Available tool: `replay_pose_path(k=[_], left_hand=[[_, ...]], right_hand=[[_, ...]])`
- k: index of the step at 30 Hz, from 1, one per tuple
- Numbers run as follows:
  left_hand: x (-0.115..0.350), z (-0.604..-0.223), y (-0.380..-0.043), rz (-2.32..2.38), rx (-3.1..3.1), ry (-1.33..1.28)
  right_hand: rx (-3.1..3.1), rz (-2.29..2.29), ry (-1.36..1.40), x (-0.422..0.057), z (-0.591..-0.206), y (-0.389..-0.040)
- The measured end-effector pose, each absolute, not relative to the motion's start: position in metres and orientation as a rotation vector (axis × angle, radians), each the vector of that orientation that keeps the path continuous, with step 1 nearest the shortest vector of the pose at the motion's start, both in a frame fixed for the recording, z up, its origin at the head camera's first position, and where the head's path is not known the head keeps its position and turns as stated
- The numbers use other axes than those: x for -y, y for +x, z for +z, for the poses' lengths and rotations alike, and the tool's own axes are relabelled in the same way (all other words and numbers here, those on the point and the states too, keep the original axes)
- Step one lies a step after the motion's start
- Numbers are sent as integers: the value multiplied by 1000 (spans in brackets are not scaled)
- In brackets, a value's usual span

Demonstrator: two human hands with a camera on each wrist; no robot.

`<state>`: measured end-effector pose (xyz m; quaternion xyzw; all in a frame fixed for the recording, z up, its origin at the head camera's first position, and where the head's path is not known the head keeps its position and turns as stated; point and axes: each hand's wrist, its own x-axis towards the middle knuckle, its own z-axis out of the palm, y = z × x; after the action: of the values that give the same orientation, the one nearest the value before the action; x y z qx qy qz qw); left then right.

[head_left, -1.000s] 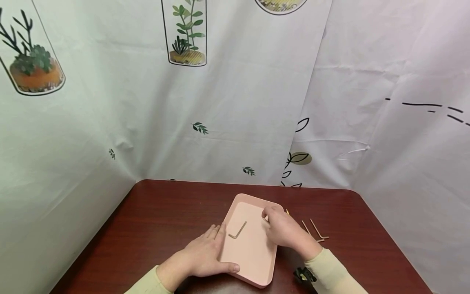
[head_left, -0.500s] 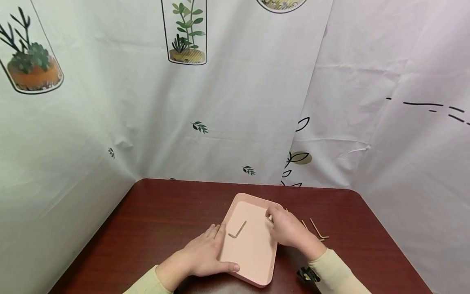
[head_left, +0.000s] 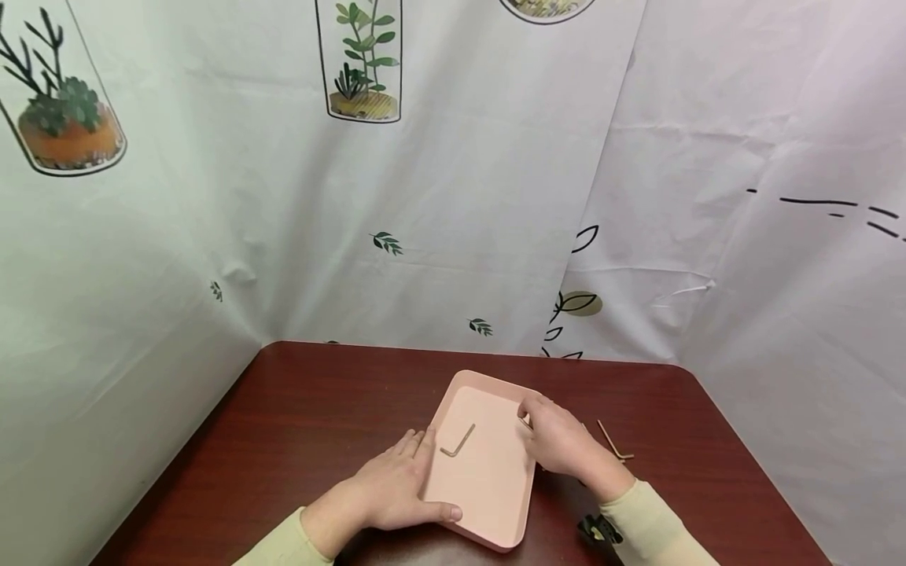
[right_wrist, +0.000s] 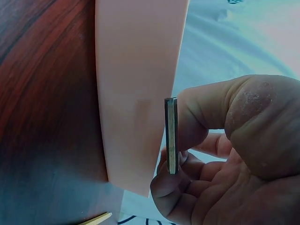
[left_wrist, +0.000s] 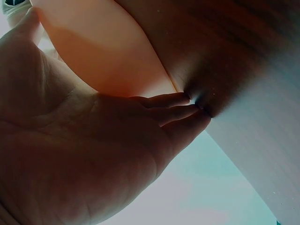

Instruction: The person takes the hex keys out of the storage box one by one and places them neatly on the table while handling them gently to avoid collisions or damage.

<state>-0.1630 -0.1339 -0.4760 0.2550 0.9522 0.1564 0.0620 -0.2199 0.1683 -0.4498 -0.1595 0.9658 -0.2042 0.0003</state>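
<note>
In the head view, a pink tray (head_left: 481, 472) sits at a slant on the table with one hex key (head_left: 458, 442) lying in it. My left hand (head_left: 396, 487) lies along the tray's left side, fingers straight and thumb over the near rim. In the left wrist view those fingers (left_wrist: 171, 117) touch the tray's outer wall. My right hand (head_left: 559, 436) is over the tray's right rim, pinching another hex key (right_wrist: 171, 136) between thumb and curled fingers. The right wrist view shows its short arm, with the tray wall (right_wrist: 136, 93) behind it. The rest of that key is hidden.
On the table right of the tray lies a hex key (head_left: 614, 442), and others are partly hidden behind my right hand. The dark red wooden table (head_left: 340, 401) ends at a white patterned cloth (head_left: 439, 196) on the back and sides.
My right hand has shifted slightly right, towards the tray's rim, still pinching the hex key, and now covers more of the keys on the table. The left hand and tray look unmoved.
</note>
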Motion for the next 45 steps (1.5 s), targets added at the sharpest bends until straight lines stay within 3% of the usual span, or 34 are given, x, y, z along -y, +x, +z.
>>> replay_pose_path(k=[45], left_hand=[[134,-476,-162,487,-2873,771]], right_hand=[[-3087,-584,-474,-197,-450,-225]])
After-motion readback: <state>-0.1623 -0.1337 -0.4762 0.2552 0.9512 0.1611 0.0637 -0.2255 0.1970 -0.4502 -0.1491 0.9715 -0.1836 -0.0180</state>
